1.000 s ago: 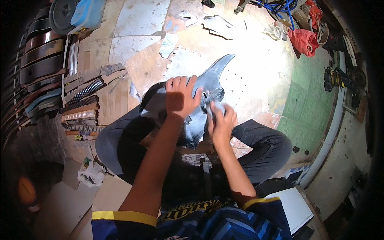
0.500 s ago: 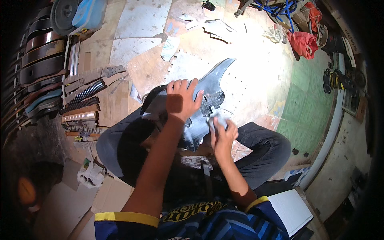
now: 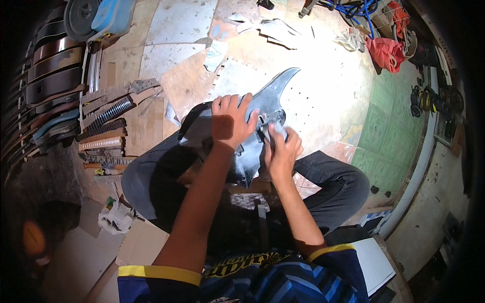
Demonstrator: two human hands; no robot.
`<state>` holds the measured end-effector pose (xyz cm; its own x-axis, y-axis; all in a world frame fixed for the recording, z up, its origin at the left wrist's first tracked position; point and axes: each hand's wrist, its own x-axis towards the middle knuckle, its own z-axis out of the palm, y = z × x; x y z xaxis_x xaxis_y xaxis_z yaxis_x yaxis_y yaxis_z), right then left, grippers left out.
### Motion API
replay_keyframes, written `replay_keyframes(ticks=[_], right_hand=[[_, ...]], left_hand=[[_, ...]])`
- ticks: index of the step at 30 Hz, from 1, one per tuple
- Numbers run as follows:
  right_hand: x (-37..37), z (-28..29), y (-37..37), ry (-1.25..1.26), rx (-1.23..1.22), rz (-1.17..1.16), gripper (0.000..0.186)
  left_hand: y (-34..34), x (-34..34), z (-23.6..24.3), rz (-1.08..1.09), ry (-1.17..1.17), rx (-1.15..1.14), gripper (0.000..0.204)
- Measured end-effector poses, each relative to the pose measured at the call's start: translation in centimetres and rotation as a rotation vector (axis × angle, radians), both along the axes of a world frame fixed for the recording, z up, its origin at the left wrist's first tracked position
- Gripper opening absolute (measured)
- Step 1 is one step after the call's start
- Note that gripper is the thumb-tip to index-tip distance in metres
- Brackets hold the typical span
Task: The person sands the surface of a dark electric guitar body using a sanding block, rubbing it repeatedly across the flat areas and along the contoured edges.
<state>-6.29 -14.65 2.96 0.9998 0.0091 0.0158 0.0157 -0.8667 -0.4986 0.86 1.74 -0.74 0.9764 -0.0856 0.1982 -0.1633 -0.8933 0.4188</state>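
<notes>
A dark grey electric guitar body (image 3: 246, 162) with a long pointed horn and cut-out cavities rests tilted across my lap. My left hand (image 3: 231, 121) bears on its upper left part, fingers reaching to the edge and thumb set apart, holding it in place. In my right hand (image 3: 284, 151) is a small grey piece that looks like folded sandpaper (image 3: 277, 132), pinched between thumb and fingers. It meets the body's right edge beside the cavities. My fingers partly cover it, and motion blurs it slightly.
Guitar necks (image 3: 113, 110) and a row of dark guitar bodies (image 3: 53, 68) are on the left. A blue plastic box (image 3: 112, 17) stands at upper left. White cloth (image 3: 279, 33) lies ahead, a red bag (image 3: 385, 53) at upper right. My crossed legs (image 3: 331, 189) flank the body.
My right hand has moved upward along the guitar body's right edge with the sandpaper. My left hand stays at nearly the same place on the body.
</notes>
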Motion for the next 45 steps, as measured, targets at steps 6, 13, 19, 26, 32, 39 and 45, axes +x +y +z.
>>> replay_keyframes(ticks=[6,13,19,26,32,39,45], right_hand=[[-6.2,0.2,-1.5,0.031,-0.016,0.063,0.046],[-2.7,-0.9,-0.9,-0.052,-0.005,0.015,0.056],[-1.4,-0.4,-0.6,-0.042,-0.045,0.090,0.058],[-6.1,0.7,-1.7,0.026,-0.043,0.092,0.050],[-0.3,0.1,-0.5,0.021,0.020,0.039,0.051],[-0.7,-0.1,-1.5,-0.017,-0.006,0.110,0.048],[-5.7,0.0,-2.4,0.069,-0.002,0.165,0.048]], left_hand=[[0.1,-0.2,0.2,0.001,0.015,0.011,0.044],[0.1,-0.1,0.0,0.012,0.077,0.007,0.046],[0.1,-0.1,0.2,0.000,0.051,0.002,0.046],[0.1,-0.4,0.0,0.006,0.076,0.017,0.047],[0.1,-0.3,-0.1,0.010,0.121,0.003,0.047],[0.1,-0.3,0.0,0.000,0.070,-0.008,0.046],[0.0,-0.2,-0.1,0.018,0.071,0.008,0.046]])
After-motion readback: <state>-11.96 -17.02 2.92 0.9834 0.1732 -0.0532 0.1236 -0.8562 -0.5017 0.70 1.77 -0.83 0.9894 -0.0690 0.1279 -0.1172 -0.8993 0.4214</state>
